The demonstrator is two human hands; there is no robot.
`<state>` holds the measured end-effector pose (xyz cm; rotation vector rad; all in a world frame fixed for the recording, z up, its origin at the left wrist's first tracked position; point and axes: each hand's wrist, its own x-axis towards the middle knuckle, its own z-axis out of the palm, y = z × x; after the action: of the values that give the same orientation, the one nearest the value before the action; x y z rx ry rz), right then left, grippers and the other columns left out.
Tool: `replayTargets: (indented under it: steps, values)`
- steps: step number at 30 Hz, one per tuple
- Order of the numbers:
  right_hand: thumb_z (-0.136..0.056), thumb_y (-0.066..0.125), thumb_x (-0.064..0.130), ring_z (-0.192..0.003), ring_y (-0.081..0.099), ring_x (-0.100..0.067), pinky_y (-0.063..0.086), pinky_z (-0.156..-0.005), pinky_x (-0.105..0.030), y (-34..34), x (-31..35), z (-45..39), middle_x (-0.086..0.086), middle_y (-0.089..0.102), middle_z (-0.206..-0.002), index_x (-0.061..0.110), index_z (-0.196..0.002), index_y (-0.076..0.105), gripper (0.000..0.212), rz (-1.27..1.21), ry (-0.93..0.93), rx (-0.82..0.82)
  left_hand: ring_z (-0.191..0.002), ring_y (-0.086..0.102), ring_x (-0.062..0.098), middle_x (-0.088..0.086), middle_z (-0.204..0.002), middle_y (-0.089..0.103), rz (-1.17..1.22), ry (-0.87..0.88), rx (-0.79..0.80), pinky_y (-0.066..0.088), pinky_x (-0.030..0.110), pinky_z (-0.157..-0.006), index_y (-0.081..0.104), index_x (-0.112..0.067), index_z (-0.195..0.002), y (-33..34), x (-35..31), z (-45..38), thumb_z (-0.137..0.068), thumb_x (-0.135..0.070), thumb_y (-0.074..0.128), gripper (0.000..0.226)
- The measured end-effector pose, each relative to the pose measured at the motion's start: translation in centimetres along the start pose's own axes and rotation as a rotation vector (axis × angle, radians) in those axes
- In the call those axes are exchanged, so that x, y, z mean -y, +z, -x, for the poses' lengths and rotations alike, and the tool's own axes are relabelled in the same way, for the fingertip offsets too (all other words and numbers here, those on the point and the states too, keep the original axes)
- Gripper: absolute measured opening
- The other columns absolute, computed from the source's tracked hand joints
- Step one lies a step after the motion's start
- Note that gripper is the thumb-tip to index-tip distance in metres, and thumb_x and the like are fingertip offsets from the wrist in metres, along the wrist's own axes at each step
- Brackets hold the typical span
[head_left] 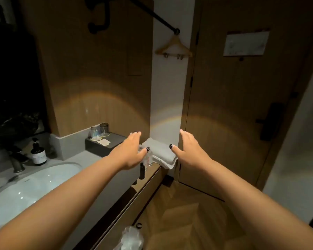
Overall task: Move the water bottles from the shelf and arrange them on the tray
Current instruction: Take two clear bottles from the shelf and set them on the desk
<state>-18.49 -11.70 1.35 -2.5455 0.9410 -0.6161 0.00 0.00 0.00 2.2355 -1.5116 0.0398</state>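
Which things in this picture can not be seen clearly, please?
- Head view: clear plastic water bottles, partly behind the left hand; their count is unclear.
- Dark rectangular tray: its right end is covered by that hand.
- Clear plastic bag: cut by the bottom edge.

A hotel bathroom: sink, folded towels, glasses, hanger by the door.

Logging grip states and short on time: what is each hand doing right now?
Left hand: open, fingers straight, holding nothing, above the water bottles.
Right hand: open, fingers straight, holding nothing, beside the folded towels.
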Motion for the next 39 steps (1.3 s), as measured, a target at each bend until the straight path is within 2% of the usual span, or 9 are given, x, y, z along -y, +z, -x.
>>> replayTargets:
  steps: [6,11,15,18,21,27,32,39]
  values:
    - [-0.098,0.038,0.046,-0.145,0.022,-0.027,0.028,-0.115,-0.044,5.5,-1.7,-7.0,-0.009,0.016,-0.159,0.013,-0.152,0.010,0.069,-0.080,0.155,0.055,-0.150,0.002,0.018,0.006,-0.163,0.006,-0.049,0.028,0.129,0.015,0.036,-0.118,0.004,-0.010,-0.154,4.0,3.8,-6.8,-0.099,-0.043,0.037,0.072]
    - [-0.096,0.028,0.057,-0.145,0.022,-0.025,0.026,-0.116,-0.044,8.1,-3.9,-12.2,-0.007,0.021,-0.158,0.014,-0.151,0.016,0.071,-0.115,0.180,0.037,-0.149,0.006,0.022,0.007,-0.161,0.016,0.014,0.038,0.146,0.020,0.038,-0.116,0.013,-0.008,-0.152,6.2,5.6,-11.8,-0.100,-0.037,0.040,0.065]
    - [-0.095,0.026,0.059,-0.145,0.023,-0.024,0.027,-0.115,-0.044,9.1,-6.4,-15.5,-0.007,0.022,-0.158,0.014,-0.151,0.017,0.073,-0.108,0.197,0.055,-0.138,0.033,0.027,0.011,-0.148,0.036,0.078,-0.004,0.171,0.035,0.038,-0.103,0.032,-0.006,-0.138,8.0,6.3,-15.4,-0.099,-0.033,0.042,0.049]
    - [-0.095,0.027,0.059,-0.144,0.024,-0.025,0.027,-0.115,-0.043,9.7,-9.1,-18.3,-0.007,0.022,-0.158,0.014,-0.151,0.018,0.072,-0.111,0.221,0.067,-0.133,0.037,0.029,0.012,-0.143,0.040,0.140,-0.052,0.178,0.037,0.039,-0.099,0.035,-0.006,-0.134,10.0,6.8,-18.7,-0.098,-0.032,0.044,0.045]
    - [-0.096,0.028,0.056,-0.141,0.029,-0.025,0.029,-0.111,-0.040,10.8,-12.3,-21.3,-0.008,0.025,-0.157,0.014,-0.150,0.021,0.068,-0.145,0.254,0.081,-0.134,0.036,0.028,0.012,-0.145,0.039,0.201,-0.083,0.168,0.035,0.039,-0.102,0.032,-0.007,-0.138,12.8,7.2,-22.1,-0.098,-0.031,0.043,0.048]
    - [-0.091,0.027,0.063,-0.141,0.029,-0.023,0.029,-0.114,-0.041,13.8,-19.8,-29.0,-0.005,0.025,-0.157,0.021,-0.151,0.022,0.073,-0.218,0.273,0.187,-0.147,0.017,0.019,0.006,-0.160,0.020,0.297,-0.193,0.161,0.020,0.034,-0.116,0.014,-0.013,-0.152,19.9,8.6,-29.9,-0.098,-0.040,0.043,0.067]
    - [-0.098,0.029,0.052,-0.144,0.023,-0.020,0.022,-0.114,-0.034,16.0,-24.8,-36.9,-0.004,0.022,-0.158,0.016,-0.152,0.017,0.066,-0.239,0.224,0.312,-0.142,0.029,0.022,0.004,-0.159,0.022,0.328,-0.349,0.141,0.026,0.038,-0.115,0.013,-0.017,-0.153,23.8,9.1,-36.2,-0.098,-0.041,0.044,0.067]
    - [-0.098,0.030,0.050,-0.144,0.024,-0.019,0.021,-0.114,-0.033,20.7,-28.4,-46.2,-0.003,0.026,-0.157,0.016,-0.151,0.020,0.064,-0.270,0.180,0.430,-0.147,0.019,0.020,0.003,-0.160,0.021,0.378,-0.478,0.160,0.019,0.035,-0.116,0.012,-0.018,-0.153,28.1,12.2,-43.4,-0.099,-0.039,0.043,0.065]
